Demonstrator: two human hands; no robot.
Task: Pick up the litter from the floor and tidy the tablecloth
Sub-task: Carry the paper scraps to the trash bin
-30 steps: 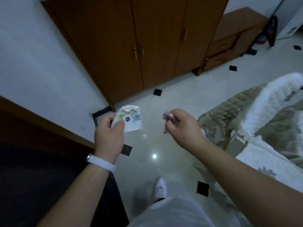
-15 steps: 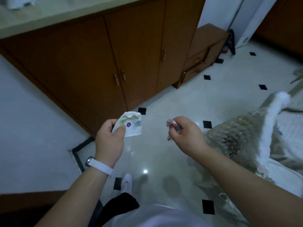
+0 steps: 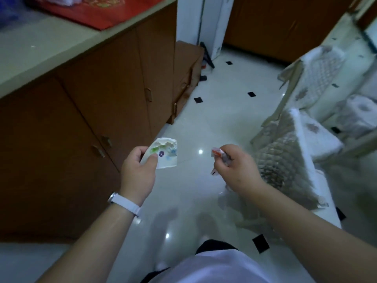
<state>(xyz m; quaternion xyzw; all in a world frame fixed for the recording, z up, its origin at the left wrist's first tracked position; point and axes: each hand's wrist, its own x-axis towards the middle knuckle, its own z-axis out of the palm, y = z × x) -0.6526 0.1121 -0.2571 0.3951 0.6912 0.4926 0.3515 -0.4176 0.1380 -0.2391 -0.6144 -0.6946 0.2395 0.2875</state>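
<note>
1. The left hand gripped a torn paper cup, thumb pressed on its front and fingers curled behind it.
2. The cup was white, ragged along its top edge, and printed with a purple flower and green and blue smudges. It carried no lettering that could be read.
3. The right hand pinched a small wrapper between thumb and curled fingers. The wrapper was red and white, and any print on it was too blurred to read.
4. A dark scrap stuck out below the same fingers.
5. Both pieces of litter were held up in the air over the floor, level with each other and a little apart.
6. A white wristband sat on the left wrist.
7. The tablecloth hung to the right of the right hand, grey quilted side facing out, with a white fringed edge running down its slope.
8. A covered chair stood beyond the tablecloth, farther to the right.
9. A brown wooden cabinet with small metal handles filled the left side under a pale countertop.
10. A red bag lay on the countertop; its gold marks were too smeared to make out.
11. The floor was glossy white tile with small black diamond insets.
</note>
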